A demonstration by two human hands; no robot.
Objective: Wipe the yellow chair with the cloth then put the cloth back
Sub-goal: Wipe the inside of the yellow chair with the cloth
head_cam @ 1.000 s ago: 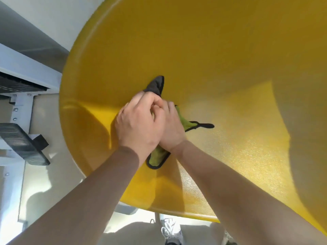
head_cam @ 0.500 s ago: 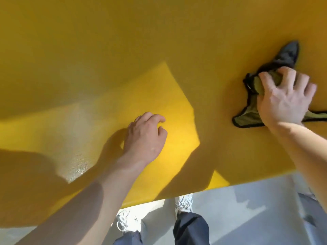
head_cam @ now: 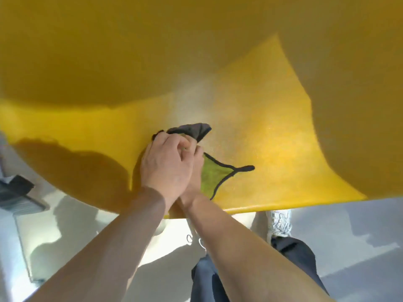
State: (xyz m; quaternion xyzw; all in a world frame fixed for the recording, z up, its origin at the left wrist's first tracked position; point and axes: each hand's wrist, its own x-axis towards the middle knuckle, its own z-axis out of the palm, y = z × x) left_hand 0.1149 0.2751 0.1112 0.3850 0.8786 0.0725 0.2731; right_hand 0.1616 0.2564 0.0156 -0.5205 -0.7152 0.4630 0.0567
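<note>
The yellow chair fills the upper part of the head view, its textured seat partly sunlit and its front edge running across the middle. A green cloth with dark trim and a grey underside lies bunched on the seat near that edge. My left hand sits on top, fingers curled over the cloth. My right hand lies mostly hidden beneath the left hand, pressed on the same cloth.
Pale floor lies below the seat edge. A white shoe and dark trouser legs stand close under the chair front. A dark pedal-like object on a light frame sits at the left.
My right hand has swept the cloth from the right side of the seat back toward the middle front. My left hand has left the bare seat and joined it on the cloth.
</note>
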